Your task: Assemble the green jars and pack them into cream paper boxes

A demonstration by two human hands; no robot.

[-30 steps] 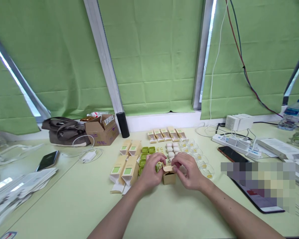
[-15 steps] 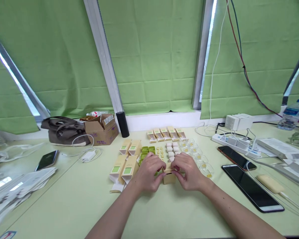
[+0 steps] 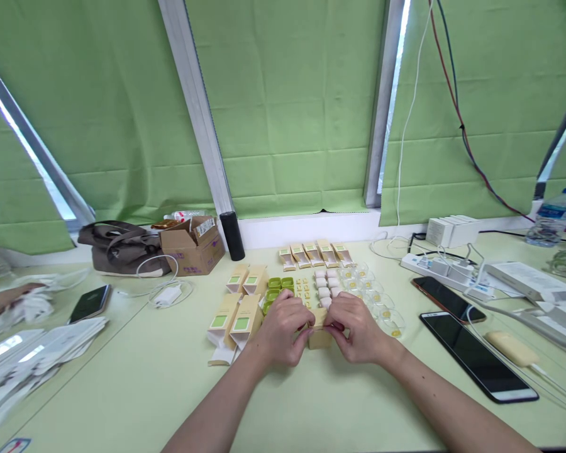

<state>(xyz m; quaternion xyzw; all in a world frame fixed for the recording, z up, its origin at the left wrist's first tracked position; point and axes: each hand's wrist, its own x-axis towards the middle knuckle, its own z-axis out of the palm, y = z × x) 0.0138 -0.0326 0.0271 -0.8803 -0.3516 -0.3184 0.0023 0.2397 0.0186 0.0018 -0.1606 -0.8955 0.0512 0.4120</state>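
Between my two hands stands a small tan cardboard box (image 3: 319, 338), its top partly hidden by my fingers. My left hand (image 3: 285, 330) pinches the box's upper left edge, and my right hand (image 3: 353, 328) pinches the upper right. Left of my left hand are several tan cartons (image 3: 248, 314) with green labels and open flaps. Green square containers (image 3: 274, 283) sit just behind that hand. Beyond the box are small yellow pieces (image 3: 302, 288) and white rounded blocks (image 3: 321, 283). Clear plastic cups (image 3: 373, 297) with yellow bits lie beyond my right hand.
More cartons (image 3: 314, 254) line the back. Right are two phones (image 3: 476, 355) (image 3: 448, 299), a cream power bank (image 3: 512, 348) and a power strip (image 3: 446, 275) with cables. Left are a phone (image 3: 90, 303), white bags (image 3: 42, 355), a cardboard box (image 3: 192, 246) and another person's hand (image 3: 12, 299).
The box's top flap looks lower and flatter under my fingers; my hands have barely moved. Another person's hand has come into view at the far left, on white material.
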